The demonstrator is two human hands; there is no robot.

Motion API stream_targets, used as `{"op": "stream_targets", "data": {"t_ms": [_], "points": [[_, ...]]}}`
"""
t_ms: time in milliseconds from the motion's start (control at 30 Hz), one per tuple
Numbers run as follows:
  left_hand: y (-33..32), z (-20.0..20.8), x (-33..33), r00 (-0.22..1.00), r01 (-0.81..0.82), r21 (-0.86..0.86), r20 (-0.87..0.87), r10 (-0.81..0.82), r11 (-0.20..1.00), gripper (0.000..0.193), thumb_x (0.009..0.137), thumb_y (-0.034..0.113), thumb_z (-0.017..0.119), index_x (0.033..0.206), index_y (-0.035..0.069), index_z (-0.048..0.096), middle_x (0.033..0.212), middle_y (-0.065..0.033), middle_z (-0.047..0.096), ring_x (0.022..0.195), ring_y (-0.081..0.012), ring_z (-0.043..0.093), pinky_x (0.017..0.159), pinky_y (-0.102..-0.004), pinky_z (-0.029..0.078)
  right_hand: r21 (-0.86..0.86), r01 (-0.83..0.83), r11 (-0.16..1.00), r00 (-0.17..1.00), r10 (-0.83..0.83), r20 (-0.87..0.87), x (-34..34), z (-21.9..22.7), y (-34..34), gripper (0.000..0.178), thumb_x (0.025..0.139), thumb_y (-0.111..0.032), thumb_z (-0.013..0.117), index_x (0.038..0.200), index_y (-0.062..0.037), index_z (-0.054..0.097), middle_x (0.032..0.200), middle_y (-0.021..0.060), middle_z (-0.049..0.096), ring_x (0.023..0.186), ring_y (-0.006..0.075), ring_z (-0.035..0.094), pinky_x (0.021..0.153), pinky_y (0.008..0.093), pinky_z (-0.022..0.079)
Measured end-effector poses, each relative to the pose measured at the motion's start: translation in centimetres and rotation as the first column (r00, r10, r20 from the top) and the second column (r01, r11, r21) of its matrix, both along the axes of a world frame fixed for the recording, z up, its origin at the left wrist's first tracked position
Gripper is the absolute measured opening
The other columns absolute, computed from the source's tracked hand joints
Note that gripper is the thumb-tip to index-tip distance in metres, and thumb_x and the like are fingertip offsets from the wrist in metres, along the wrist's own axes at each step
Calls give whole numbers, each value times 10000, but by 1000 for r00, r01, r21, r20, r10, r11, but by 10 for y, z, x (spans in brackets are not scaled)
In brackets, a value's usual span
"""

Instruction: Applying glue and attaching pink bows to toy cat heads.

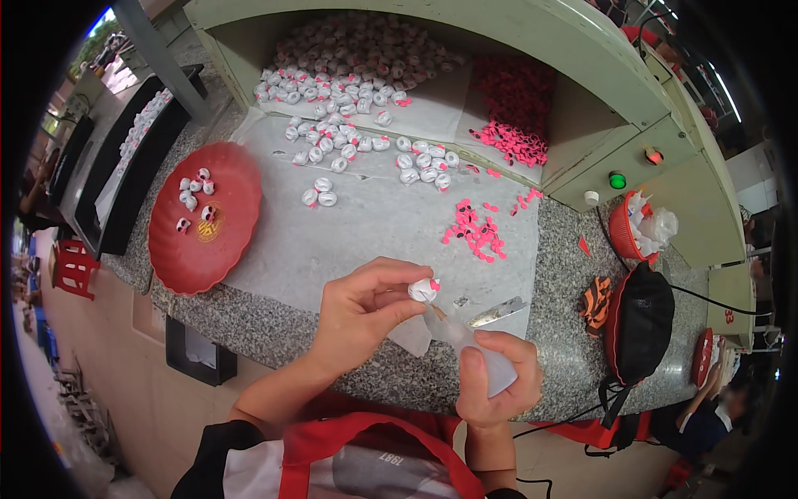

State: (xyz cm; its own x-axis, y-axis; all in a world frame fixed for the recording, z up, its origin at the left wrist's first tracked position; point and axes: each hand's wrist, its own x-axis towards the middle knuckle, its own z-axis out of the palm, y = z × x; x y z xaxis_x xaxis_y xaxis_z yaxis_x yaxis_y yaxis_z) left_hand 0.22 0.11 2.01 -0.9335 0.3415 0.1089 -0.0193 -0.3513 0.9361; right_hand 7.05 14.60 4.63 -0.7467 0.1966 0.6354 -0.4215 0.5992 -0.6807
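Between the thumb and fingers of my left hand (366,312) is a small white rounded plastic piece (422,290) with a pink spot on its right side. My right hand (503,378) wraps round a translucent squeeze bottle (490,362), tilted up and to the left. Its narrow nozzle points at the underside of the white piece; whether the two touch I cannot tell. Beyond my hands lie loose pink pieces (475,233) with dark spots and several clusters of white pieces (428,162). A metal blade-like tool (497,312) rests just right of the bottle's tip.
A red scalloped plate (170,258) holding several white pieces stands at the left. Under the green cabinet (573,100) are heaps of white and pink pieces. At the right are a red basket (622,233), a black bag (648,320) and cables. White paper (283,241) covers the speckled worktop.
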Motion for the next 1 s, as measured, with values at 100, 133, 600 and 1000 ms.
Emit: {"op": "stream_targets", "data": {"t_ms": [100, 133, 600, 1000], "points": [[-2, 3, -1, 988, 66, 26, 138, -68, 998, 316, 725, -139, 544, 1031, -61, 520, 1039, -168, 544, 913, -212, 571, 774, -320, 504, -25, -9, 1000, 1000, 9, -15, 3, -2, 1, 237, 640, 2, 642, 855, 21, 546, 693, 109, 605, 512, 189, 576, 466, 262, 454], [-3, 1, -2, 980, 70, 43, 185, -76, 997, 327, 724, -135, 546, 1039, -53, 517, 1033, -170, 555, 910, -216, 578, 768, -327, 506, -25, -9, 1000, 1000, 8, -15, 4, -2, 2, 237, 640, 2, 642, 855, 21, 546, 693, 109, 605, 512, 189, 576, 466, 262, 454], [-5, 4, -4, 943, 97, 108, 308, -126, 989, 355, 710, -134, 548, 1046, -26, 521, 1025, -181, 569, 935, -245, 582, 815, -335, 474, 11, 23, 1000, 1000, -23, 14, 7, 1, 8, 241, 636, -7, 652, 850, 17, 545, 703, 106, 612, 497, 188, 564, 461, 262, 450], [-13, 3, -7, 944, 106, 124, 301, -139, 987, 356, 713, -130, 549, 1054, -29, 525, 1023, -175, 571, 927, -234, 585, 791, -321, 484, -37, 2, 999, 992, 3, 127, 4, 5, 0, 220, 662, -23, 630, 860, 30, 550, 710, 114, 620, 552, 188, 592, 503, 262, 471]]}}
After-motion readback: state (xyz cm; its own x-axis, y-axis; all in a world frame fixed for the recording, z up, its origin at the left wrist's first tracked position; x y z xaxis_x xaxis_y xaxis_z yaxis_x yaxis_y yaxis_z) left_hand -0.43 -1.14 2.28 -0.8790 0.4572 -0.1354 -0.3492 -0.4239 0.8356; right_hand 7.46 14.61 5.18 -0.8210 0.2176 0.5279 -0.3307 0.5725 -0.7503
